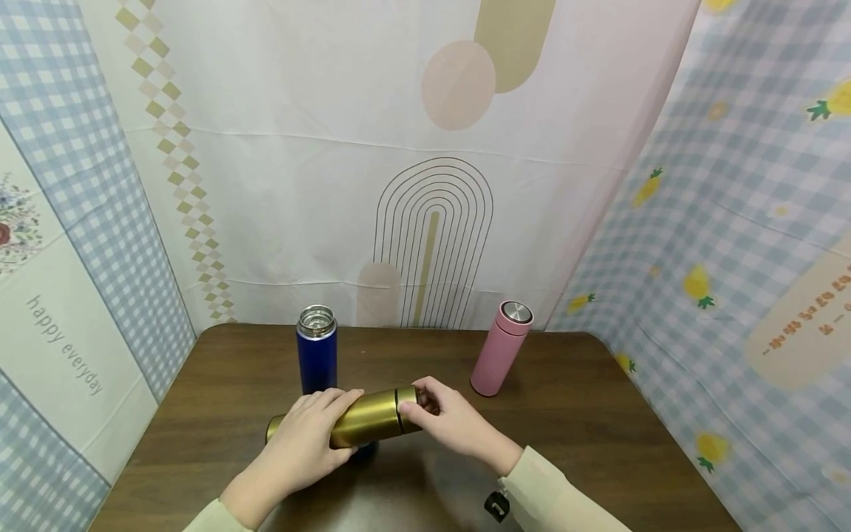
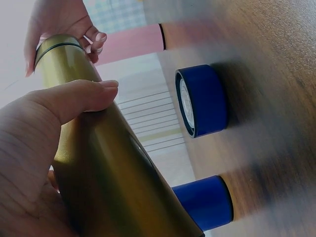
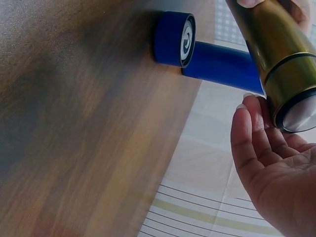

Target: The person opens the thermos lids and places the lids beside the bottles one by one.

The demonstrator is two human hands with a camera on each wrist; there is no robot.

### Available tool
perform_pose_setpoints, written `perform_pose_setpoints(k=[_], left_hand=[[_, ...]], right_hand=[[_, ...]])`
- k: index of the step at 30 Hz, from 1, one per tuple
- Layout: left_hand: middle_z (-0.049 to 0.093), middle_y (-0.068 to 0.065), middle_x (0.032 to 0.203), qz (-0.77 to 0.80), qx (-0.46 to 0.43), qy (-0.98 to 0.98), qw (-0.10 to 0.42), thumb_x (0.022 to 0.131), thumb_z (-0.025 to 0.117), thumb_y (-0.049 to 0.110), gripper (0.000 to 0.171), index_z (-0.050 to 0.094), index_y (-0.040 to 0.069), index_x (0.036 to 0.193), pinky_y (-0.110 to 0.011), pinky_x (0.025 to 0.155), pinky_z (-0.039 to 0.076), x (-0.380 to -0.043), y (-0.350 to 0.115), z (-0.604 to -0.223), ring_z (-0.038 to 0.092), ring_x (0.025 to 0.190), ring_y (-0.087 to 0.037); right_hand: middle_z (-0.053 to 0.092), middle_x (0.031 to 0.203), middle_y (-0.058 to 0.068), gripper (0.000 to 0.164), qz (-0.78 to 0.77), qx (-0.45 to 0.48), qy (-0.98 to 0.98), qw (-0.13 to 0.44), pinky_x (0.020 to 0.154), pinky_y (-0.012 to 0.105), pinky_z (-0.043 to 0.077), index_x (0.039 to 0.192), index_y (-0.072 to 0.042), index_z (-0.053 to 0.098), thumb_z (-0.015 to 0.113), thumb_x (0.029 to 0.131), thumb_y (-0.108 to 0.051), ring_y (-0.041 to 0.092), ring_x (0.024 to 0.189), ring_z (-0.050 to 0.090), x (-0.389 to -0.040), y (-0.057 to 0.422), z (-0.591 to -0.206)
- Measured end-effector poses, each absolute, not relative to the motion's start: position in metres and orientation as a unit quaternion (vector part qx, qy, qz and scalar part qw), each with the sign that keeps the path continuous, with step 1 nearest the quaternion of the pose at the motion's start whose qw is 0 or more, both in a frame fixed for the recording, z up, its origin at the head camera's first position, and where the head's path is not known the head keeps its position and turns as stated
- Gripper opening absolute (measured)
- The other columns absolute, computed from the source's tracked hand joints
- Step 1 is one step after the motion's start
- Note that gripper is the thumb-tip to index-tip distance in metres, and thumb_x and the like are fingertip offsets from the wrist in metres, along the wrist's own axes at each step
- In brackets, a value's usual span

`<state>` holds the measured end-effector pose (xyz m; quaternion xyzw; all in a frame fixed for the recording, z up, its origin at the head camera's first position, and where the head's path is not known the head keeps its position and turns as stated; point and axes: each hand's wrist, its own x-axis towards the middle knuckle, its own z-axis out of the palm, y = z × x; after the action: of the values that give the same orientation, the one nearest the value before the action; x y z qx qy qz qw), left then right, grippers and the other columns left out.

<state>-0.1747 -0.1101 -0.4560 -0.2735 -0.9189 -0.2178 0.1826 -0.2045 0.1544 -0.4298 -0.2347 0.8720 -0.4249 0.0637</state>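
A gold thermos bottle [image 1: 366, 419] is held tilted above the table, its capped end toward the right. My left hand [image 1: 308, 443] grips the body, with the thumb laid along the side in the left wrist view. At the other end my right hand [image 1: 452, 421] has its thumb and fingers around the gold cap [image 3: 296, 94], which sits on the bottle above a dark seam. Behind them stands a blue thermos [image 1: 318, 362], upright and uncapped, its steel mouth showing. Its blue lid [image 2: 202, 101] rests on the table, mostly hidden under the gold bottle in the head view.
A pink thermos [image 1: 501, 347] with its lid on stands at the back right of the brown wooden table [image 1: 585, 414]. Patterned cloths [image 1: 299, 207] hang behind the table and along both sides. A small black object [image 1: 496, 506] is at the right sleeve.
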Motion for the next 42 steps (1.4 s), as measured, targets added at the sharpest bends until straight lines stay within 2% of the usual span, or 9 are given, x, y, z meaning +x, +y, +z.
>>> perform_pose_setpoints(k=[8,18,26,30,34,38,42], left_hand=[[0.059,0.001,0.113,-0.212,-0.267,-0.923,0.180,0.063,0.087,0.030,0.079,0.055,0.018,0.134,-0.044,0.092,0.044,-0.175,-0.111,-0.455,0.057,0.103,-0.022],[0.060,0.001,0.114,-0.205,-0.272,-0.921,0.188,0.062,0.088,0.029,0.081,0.055,0.017,0.134,-0.044,0.090,0.045,-0.176,-0.112,-0.456,0.057,0.103,-0.022],[0.060,0.003,0.114,-0.205,-0.273,-0.921,0.185,0.062,0.088,0.030,0.080,0.055,0.017,0.134,-0.044,0.091,0.045,-0.176,-0.112,-0.458,0.057,0.105,-0.021],[0.060,0.003,0.114,-0.209,-0.271,-0.923,0.178,0.063,0.088,0.031,0.080,0.055,0.018,0.134,-0.044,0.091,0.045,-0.176,-0.112,-0.458,0.058,0.104,-0.021],[0.060,0.002,0.114,-0.215,-0.267,-0.923,0.173,0.063,0.087,0.031,0.080,0.054,0.017,0.135,-0.044,0.092,0.045,-0.175,-0.111,-0.458,0.058,0.104,-0.022],[0.060,0.001,0.114,-0.220,-0.266,-0.923,0.168,0.064,0.086,0.031,0.079,0.054,0.017,0.135,-0.045,0.093,0.045,-0.174,-0.110,-0.457,0.058,0.104,-0.022],[0.060,0.001,0.114,-0.221,-0.266,-0.924,0.164,0.065,0.086,0.031,0.079,0.054,0.017,0.135,-0.045,0.093,0.045,-0.174,-0.109,-0.457,0.057,0.105,-0.022]], right_hand=[[0.061,0.096,-0.003,0.044,-0.443,-0.234,0.861,0.084,0.070,0.028,0.052,0.122,-0.017,0.054,0.063,0.091,-0.047,0.013,0.083,0.060,-0.205,0.154,-0.432],[0.059,0.101,0.000,0.047,-0.450,-0.253,0.851,0.096,0.074,0.029,0.052,0.128,-0.021,0.049,0.068,0.090,-0.039,0.016,0.088,0.058,-0.201,0.155,-0.429],[0.057,0.103,0.007,0.051,-0.455,-0.265,0.843,0.106,0.074,0.033,0.053,0.133,-0.011,0.046,0.070,0.090,-0.025,0.024,0.088,0.058,-0.189,0.152,-0.407],[0.058,0.102,0.004,0.051,-0.441,-0.265,0.852,0.093,0.073,0.029,0.052,0.132,-0.017,0.047,0.069,0.090,-0.033,0.020,0.087,0.059,-0.194,0.154,-0.417],[0.056,0.109,0.001,0.052,-0.441,-0.263,0.854,0.083,0.077,0.029,0.052,0.134,-0.025,0.045,0.068,0.089,-0.041,0.016,0.089,0.060,-0.200,0.156,-0.427],[0.052,0.117,0.000,0.056,-0.451,-0.262,0.849,0.082,0.079,0.031,0.052,0.136,-0.026,0.044,0.068,0.089,-0.043,0.017,0.092,0.060,-0.202,0.156,-0.429],[0.052,0.117,0.000,0.057,-0.446,-0.260,0.853,0.083,0.079,0.030,0.052,0.137,-0.024,0.043,0.067,0.089,-0.044,0.017,0.091,0.060,-0.202,0.156,-0.429]])
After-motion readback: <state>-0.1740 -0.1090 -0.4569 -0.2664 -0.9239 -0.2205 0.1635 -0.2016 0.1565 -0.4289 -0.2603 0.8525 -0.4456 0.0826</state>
